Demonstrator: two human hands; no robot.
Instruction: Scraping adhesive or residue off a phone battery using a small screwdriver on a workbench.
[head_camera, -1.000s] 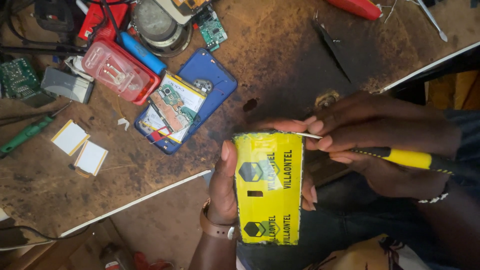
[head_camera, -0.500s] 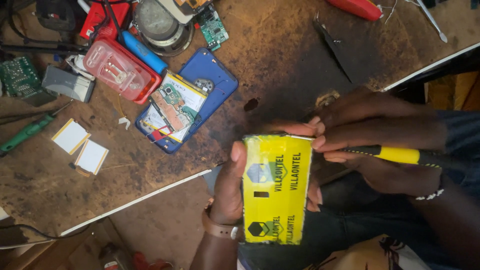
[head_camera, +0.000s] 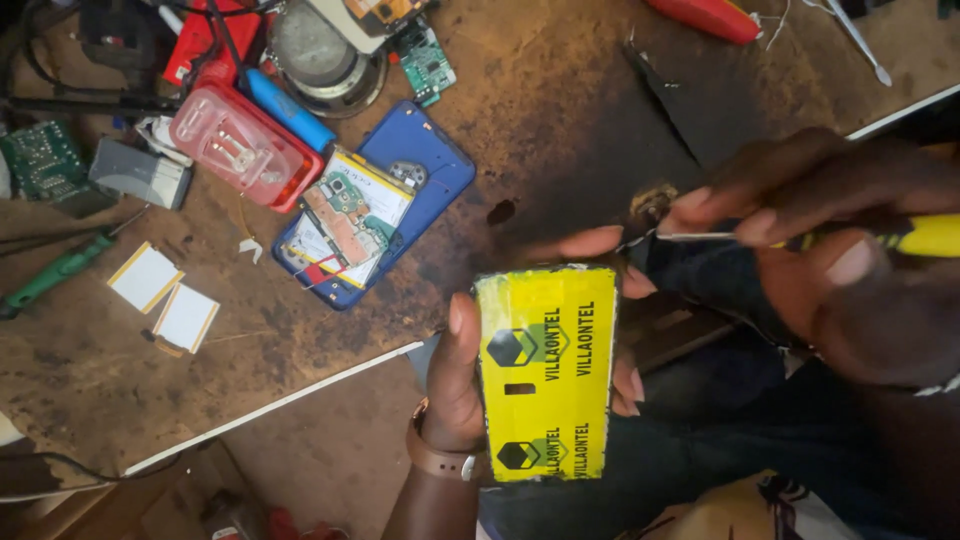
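A yellow rectangular pack (head_camera: 545, 372) is clasped in the left hand (head_camera: 470, 375), its grip closed around the edges. Just above, a yellow-handled screwdriver (head_camera: 905, 236) is pinched by the right hand (head_camera: 830, 240). Beyond, on the worktop (head_camera: 560, 120), an opened blue phone (head_camera: 372, 205) lies.

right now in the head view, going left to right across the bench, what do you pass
green circuit board → white pads → red clear case → opened blue phone → yellow device in the left hand → right hand with a yellow-handled screwdriver
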